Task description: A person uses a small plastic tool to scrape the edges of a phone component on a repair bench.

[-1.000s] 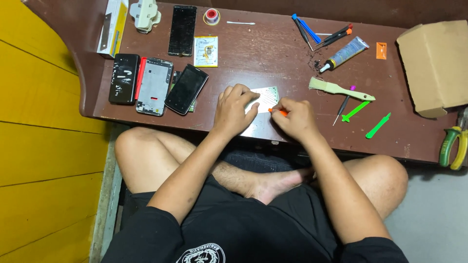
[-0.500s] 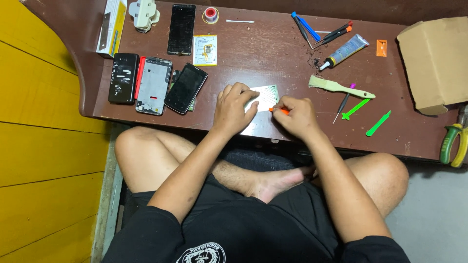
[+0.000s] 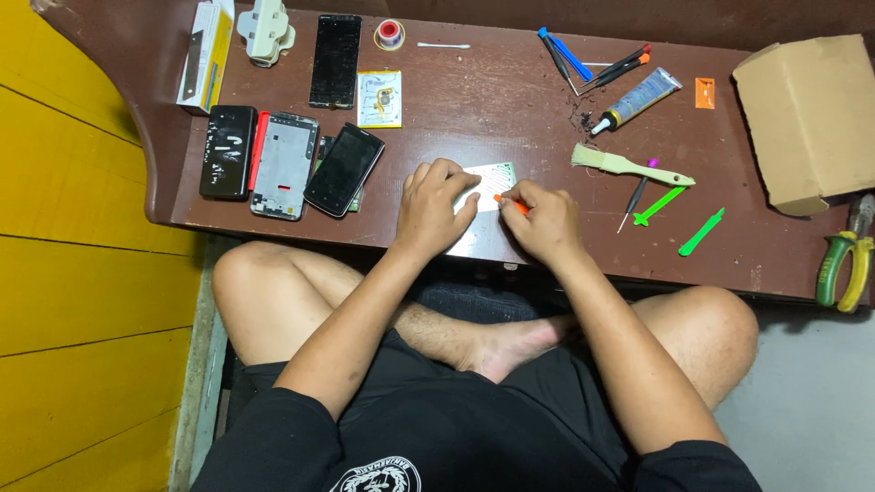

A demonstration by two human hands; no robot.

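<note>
Dark brown surface (image 3: 510, 100). Near front edge, centre: pale flat panel (image 3: 488, 205), largely covered by both hands, kind unclear. Left hand (image 3: 436, 208): fingers spread flat, pressing panel down. Right hand (image 3: 544, 221): fingers pinched shut on orange-tipped tool (image 3: 510, 203), tip touching panel; shaft hidden in the grip. Left end: black phone (image 3: 227, 151), silver frame (image 3: 284, 166), dark screen (image 3: 344, 169). Right of hands: brush (image 3: 629, 165), two green pry tools (image 3: 679, 219). Right end: cardboard box (image 3: 811, 114); pliers (image 3: 843, 260) cut off by the view's border.
</note>
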